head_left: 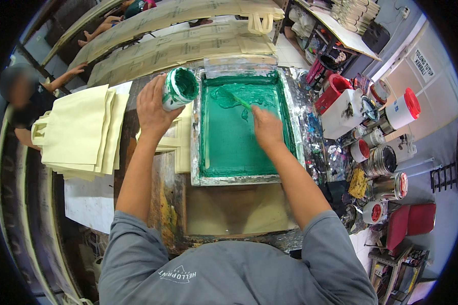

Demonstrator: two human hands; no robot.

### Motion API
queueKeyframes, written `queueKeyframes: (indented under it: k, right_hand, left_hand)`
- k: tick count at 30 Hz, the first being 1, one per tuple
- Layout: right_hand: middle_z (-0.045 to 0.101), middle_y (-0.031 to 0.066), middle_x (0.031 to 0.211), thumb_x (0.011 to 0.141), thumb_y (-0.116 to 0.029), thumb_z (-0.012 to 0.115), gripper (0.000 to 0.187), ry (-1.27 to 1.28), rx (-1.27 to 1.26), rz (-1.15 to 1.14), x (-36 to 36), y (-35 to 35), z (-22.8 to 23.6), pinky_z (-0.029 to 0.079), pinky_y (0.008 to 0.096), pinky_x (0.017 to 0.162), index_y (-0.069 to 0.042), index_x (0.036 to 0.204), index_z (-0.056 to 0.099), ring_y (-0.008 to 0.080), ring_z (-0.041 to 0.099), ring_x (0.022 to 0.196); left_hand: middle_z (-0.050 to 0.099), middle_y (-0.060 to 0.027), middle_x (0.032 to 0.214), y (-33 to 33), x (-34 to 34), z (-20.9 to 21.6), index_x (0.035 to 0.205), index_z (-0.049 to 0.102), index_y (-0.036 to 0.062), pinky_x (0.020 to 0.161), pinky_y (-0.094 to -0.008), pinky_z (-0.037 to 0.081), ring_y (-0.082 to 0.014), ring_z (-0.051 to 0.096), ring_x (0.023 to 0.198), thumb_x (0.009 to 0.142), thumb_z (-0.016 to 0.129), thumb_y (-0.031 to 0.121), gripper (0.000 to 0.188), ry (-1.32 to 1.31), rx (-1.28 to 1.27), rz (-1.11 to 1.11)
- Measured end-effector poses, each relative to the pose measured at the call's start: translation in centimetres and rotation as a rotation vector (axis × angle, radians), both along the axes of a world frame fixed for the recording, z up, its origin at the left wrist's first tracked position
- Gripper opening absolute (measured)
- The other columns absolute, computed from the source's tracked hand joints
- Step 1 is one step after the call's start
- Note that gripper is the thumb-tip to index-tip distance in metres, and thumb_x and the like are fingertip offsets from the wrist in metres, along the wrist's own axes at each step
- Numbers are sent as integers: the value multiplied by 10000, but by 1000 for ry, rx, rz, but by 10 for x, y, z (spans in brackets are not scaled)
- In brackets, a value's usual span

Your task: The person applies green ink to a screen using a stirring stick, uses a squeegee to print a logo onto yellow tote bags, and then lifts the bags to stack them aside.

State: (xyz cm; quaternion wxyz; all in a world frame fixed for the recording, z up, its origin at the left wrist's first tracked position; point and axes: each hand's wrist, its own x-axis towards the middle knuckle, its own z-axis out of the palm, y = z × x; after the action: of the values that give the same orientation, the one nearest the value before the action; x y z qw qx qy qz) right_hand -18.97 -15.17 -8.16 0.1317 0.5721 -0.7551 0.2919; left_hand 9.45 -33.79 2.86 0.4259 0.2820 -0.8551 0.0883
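Observation:
My left hand [151, 105] grips a white tub [174, 96], tilted so that its mouth, smeared with green ink, faces up and to the right. In my right hand [267, 128] is a green-coated spatula [242, 103], its tip in a thick patch of green ink [224, 96] at the far end of the screen printing frame [195, 152]. Green ink film covers the mesh [234, 152] inside the frame. Part of a pale yellow bag [183, 145] shows beside and partly under the frame's left edge.
Pale yellow bags [76, 132] are stacked at the left, near another person [28, 96]. More bags [183, 51] lie on long racks beyond. Ink cans and tubs [360, 150] crowd the right side. A red chair [412, 223] stands at the lower right.

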Motion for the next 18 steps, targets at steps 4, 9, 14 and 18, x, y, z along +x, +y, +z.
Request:
queueKeyframes:
  k: [4,9,14,18]
  right_hand:
    - [631,116,839,999,-130,660,225,73,16,-16,-1,9,21,533,499,690,-145,1222,685,350,663,801]
    - [638,114,856,975,-118,654,241,126,46,-68,-11,24,26,544,496,676,-165,1208,695,343,676,799]
    - [617,123,845,1013,-149,661,191,88,101,-136,-20,38,17,524,507,681,-167,1199,703,355,662,800]
    - [633,138,847,1028,-156,645,184,-16,14,-181,-19,48,31,528,515,700,-159,1203,703,374,671,816]
  left_hand:
    - [631,-105,1446,7,6,7,1506,532,146,1127,-489,438,-331,585,1343,661,963,304,961,30,12,-39]
    - [667,-160,1385,14,-7,12,1453,572,108,1060,-500,496,-383,640,1255,598,997,255,966,38,7,-72]
    - [633,-113,1442,18,-13,4,1507,535,143,1124,-504,443,-352,588,1331,607,987,277,1016,2,72,-116]
    - [649,-138,1423,23,-20,10,1475,564,129,1124,-501,458,-370,602,1327,582,999,268,1003,-39,87,-128]
